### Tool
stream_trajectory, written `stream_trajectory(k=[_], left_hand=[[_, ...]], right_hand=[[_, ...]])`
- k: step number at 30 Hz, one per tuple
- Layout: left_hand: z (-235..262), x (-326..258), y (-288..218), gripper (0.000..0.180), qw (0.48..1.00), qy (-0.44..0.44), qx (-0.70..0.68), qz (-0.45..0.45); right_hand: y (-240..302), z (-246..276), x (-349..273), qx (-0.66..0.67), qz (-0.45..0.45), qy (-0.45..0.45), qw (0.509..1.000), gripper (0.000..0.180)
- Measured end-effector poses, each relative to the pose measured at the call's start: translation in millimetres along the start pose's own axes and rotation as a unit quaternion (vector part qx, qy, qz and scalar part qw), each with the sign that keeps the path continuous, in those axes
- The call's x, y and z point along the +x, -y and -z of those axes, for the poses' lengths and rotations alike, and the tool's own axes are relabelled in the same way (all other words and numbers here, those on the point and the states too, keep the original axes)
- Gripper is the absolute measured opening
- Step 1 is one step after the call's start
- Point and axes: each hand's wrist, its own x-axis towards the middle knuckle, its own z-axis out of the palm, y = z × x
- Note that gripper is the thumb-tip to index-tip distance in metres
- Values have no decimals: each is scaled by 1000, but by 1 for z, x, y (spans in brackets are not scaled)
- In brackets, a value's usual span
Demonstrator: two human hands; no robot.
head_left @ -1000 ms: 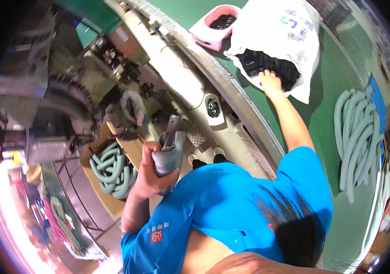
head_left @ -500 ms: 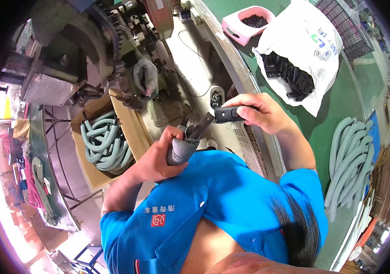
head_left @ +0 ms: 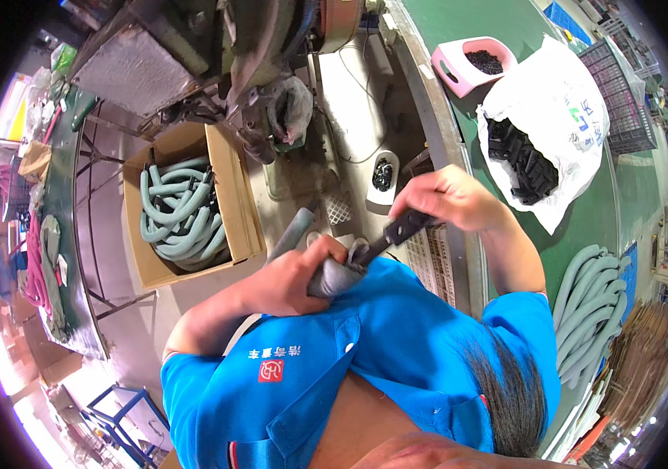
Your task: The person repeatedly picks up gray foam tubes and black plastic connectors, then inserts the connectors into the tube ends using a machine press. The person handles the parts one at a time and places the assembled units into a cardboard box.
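My left hand (head_left: 296, 280) is closed around a grey foam-covered bar (head_left: 338, 275), close to my chest. A further length of grey-green foam tube (head_left: 293, 233) rises beyond that hand; whether it belongs to the same bar is hidden. From the foam's crumpled end a flat dark strip (head_left: 375, 248) points up to the right. My right hand (head_left: 453, 202) pinches a black plastic piece (head_left: 408, 227), which meets the strip's outer end. How far the strip reaches into the piece cannot be seen.
On the green table at right are a pink scoop (head_left: 453, 69) of small black parts, a white bag (head_left: 576, 168) of black plastic pieces and grey foam tubes (head_left: 592, 309). A cardboard box (head_left: 236, 203) of foam-covered bars stands left, beside a machine (head_left: 142, 70). A white tray (head_left: 382, 195) sits ahead.
The view has shifted. The strip and the black piece now tilt differently, the piece lying lower and angled toward the foam. My right hand has turned over it. More foam tube shows beyond my left hand.
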Motion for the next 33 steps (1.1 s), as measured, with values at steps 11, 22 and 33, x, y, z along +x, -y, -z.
stream_trajectory(k=[11,22,33], left_hand=[[13,-39,35,54,994,-60,-32,80],[49,-80,107,61,974,-205,16,96],[66,-122,118,57,941,-271,-88,182]], right_hand=[[-26,-59,81,-78,69,57,993,34],[-181,29,310,-371,113,-333,859,30],[-198,19,375,-566,12,-299,768,29]])
